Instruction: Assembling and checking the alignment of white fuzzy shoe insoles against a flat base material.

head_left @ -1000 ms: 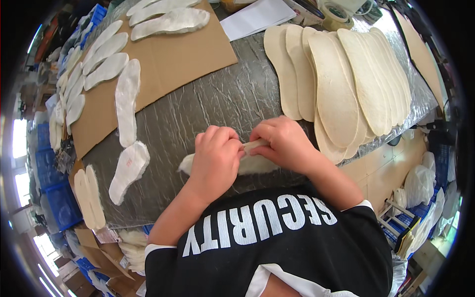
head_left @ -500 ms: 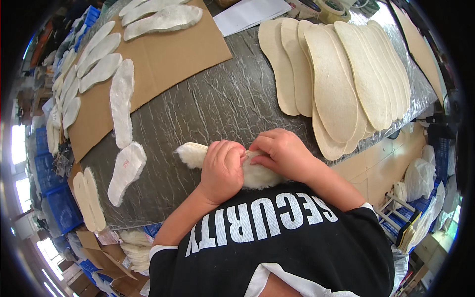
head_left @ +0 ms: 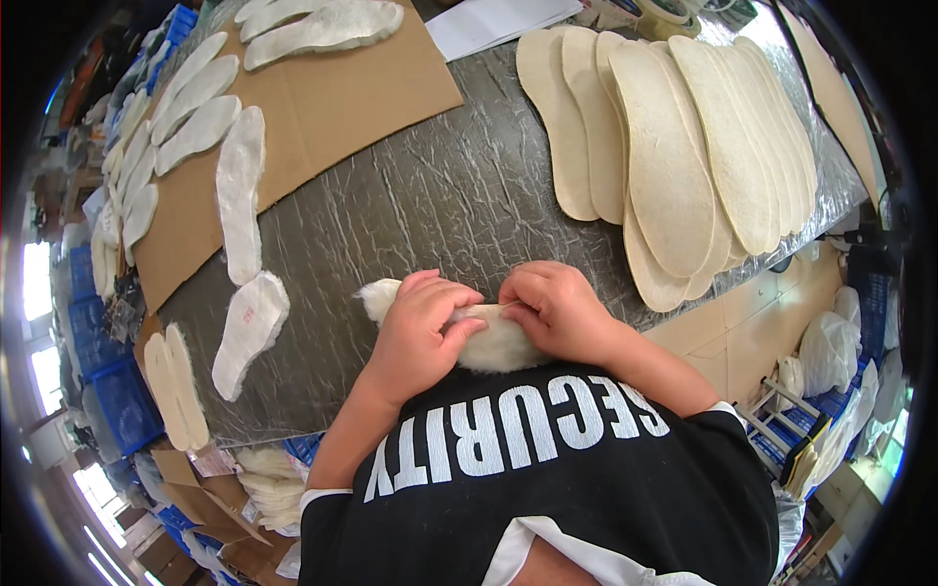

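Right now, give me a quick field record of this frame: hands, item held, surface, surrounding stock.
left hand: pressing down on fluffy insole
right hand: pinching the same insole's edge
held item: white fluffy insole, lying flat at the near table edge
surface: grey crinkled table cover
right stock: fanned stack of beige insoles
left stock: white fleecy insoles laid out, some on a cardboard sheet
far edge: white paper

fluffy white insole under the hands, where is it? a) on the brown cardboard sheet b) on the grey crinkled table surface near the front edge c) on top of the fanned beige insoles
b: both hands, left hand and right hand, press the fluffy white insole onto the grey table surface, clear of the cardboard sheet and the beige insoles.
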Available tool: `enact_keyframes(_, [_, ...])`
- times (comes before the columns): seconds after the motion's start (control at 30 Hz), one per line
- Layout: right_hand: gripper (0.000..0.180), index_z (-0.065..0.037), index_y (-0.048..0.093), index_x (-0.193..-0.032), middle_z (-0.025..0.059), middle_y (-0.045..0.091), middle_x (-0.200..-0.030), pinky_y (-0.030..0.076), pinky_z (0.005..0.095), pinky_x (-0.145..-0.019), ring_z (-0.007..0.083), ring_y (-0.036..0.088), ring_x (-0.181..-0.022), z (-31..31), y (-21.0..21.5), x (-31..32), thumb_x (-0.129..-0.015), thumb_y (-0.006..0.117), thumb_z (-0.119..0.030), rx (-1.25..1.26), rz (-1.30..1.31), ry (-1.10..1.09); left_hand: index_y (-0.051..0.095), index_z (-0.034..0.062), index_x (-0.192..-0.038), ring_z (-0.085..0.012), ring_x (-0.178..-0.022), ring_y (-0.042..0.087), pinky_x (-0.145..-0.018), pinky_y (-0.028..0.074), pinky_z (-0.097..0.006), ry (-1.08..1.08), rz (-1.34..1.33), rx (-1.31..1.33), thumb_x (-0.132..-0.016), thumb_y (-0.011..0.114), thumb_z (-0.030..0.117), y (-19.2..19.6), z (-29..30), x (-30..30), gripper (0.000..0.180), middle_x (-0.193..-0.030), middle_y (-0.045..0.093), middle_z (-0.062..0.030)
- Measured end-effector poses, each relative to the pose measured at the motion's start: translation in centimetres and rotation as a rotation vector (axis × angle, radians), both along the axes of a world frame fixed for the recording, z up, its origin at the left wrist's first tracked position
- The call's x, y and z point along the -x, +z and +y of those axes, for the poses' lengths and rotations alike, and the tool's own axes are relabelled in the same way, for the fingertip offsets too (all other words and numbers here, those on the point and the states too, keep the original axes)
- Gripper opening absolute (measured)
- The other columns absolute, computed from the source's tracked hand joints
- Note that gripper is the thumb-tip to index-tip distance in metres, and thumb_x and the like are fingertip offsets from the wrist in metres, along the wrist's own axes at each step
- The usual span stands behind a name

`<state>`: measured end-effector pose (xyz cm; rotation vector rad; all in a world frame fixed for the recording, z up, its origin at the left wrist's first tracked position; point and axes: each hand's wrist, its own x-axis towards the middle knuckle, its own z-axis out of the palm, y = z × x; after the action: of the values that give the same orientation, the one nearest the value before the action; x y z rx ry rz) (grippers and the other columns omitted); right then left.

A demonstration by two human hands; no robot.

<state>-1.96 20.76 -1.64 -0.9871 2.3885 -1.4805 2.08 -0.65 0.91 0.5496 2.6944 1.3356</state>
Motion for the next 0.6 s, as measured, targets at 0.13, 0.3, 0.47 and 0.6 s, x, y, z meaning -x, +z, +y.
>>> enact_keyframes(0.13, [0.013, -0.003, 0.06, -0.082, 0.012, 0.062, -0.078, 0.048, 0.0425, -0.065, 0.0337, 0.061, -0.074, 0.2, 0.1, 0.2, -0.073, 0.07, -0.003, -0.021, 0.006, 0.021, 0.066, 0.0017, -0.088, -0.024, -0.082, 0.062, -0.098, 0.04, -0.044, -0.001, 0.025, 0.017, -0.076, 0.072, 0.004, 0.0, 0.5, 0.1, 0.014, -0.085, 0.067, -0.0083])
enact_keyframes(0.3, [0.012, -0.005, 0.062, -0.083, 0.0117, 0.065, -0.081, 0.049, 0.0438, -0.069, 0.033, 0.064, -0.079, -0.2, 1.7, 1.3, -0.077, 0.07, -0.012, -0.109, 0.04, 0.099, 0.065, 0.004, -0.081, -0.0239, -0.078, 0.063, -0.087, 0.041, -0.039, -0.008, 0.108, 0.039, -0.076, 0.071, 0.006, -0.3, 0.6, 0.6, 0.008, -0.078, 0.066, -0.007])
enact_keyframes(0.47, [0.012, -0.006, 0.062, -0.081, 0.0123, 0.062, -0.076, 0.048, 0.0436, -0.067, 0.0341, 0.062, -0.074, -0.7, 0.2, 1.1, -0.076, 0.071, -0.011, -0.114, 0.056, 0.092, 0.064, 0.0067, -0.084, -0.0237, -0.082, 0.063, -0.09, 0.04, -0.041, -0.009, 0.177, -0.034, -0.076, 0.072, 0.007, -2.0, 0.6, 0.4, 0.012, -0.081, 0.065, -0.0056])
enact_keyframes(0.6, [0.012, -0.004, 0.062, -0.08, 0.0141, 0.062, -0.075, 0.048, 0.0434, -0.064, 0.0351, 0.061, -0.071, -0.1, 1.1, 1.4, -0.075, 0.071, -0.01, -0.207, -0.056, 0.041, 0.056, 0.0071, -0.128, -0.0263, -0.103, 0.057, -0.105, 0.033, -0.05, 0.005, 0.213, 0.33, -0.071, 0.081, 0.027, -1.0, -2.1, -0.5, 0.066, -0.114, 0.06, -0.0102])
